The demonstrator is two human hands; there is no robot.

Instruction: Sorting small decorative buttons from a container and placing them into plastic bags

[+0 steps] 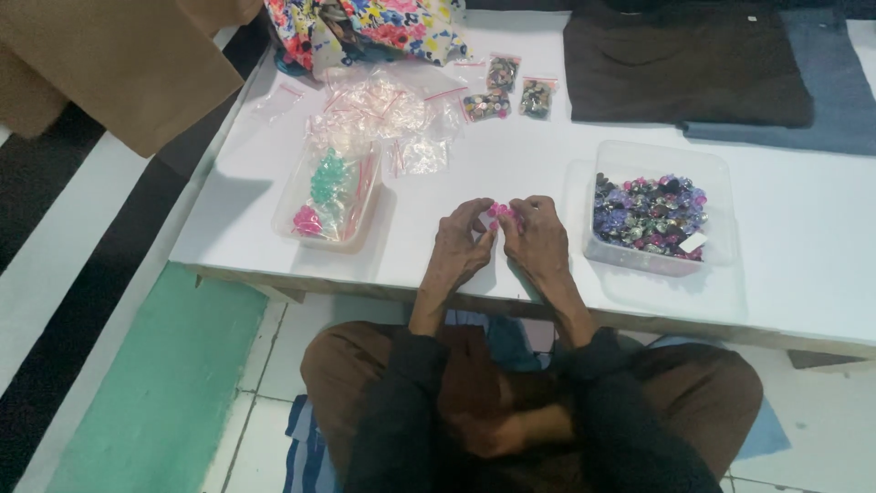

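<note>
Left hand [464, 245] & right hand [537, 239] meet w/ fingertips pinching small pink pieces [500, 212] just above the counter [511, 164], between tub of mixed buttons [650, 214] & tub of bagged ones [330, 194], both w/in easy reach.

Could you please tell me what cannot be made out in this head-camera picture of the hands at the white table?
- Pink pieces: mostly covered by the fingers of the left hand and right hand; their number and shape are unclear.
- Clear box contents: too small and blurred to identify singly.
- Three small bags: contents too small.
- Flowered cloth: cut off by the top edge.
</note>
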